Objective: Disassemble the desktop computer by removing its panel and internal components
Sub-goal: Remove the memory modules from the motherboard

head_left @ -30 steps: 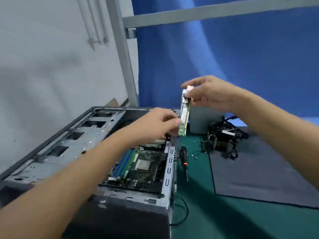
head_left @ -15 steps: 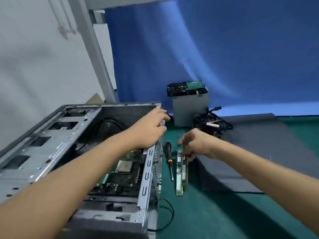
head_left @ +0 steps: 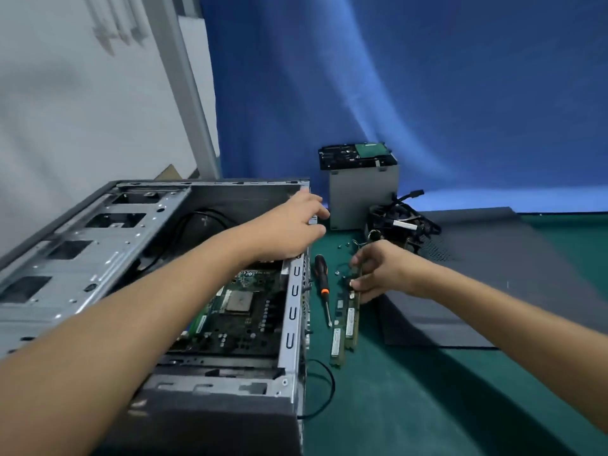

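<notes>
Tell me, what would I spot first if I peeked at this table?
Probably the big open computer case on the left, with its green motherboard showing inside. The left hand rests on the case's edge. Right of it, the right hand touches memory sticks lying on the green mat beside a screwdriver.

The open computer case [head_left: 158, 291] lay at the lower left of the frame, with the motherboard [head_left: 237, 317] inside it. Just right of the case lay a screwdriver [head_left: 322, 284], then two memory sticks [head_left: 345, 327] side by side. A metal box [head_left: 362, 195] stood behind them, near the middle.
</notes>
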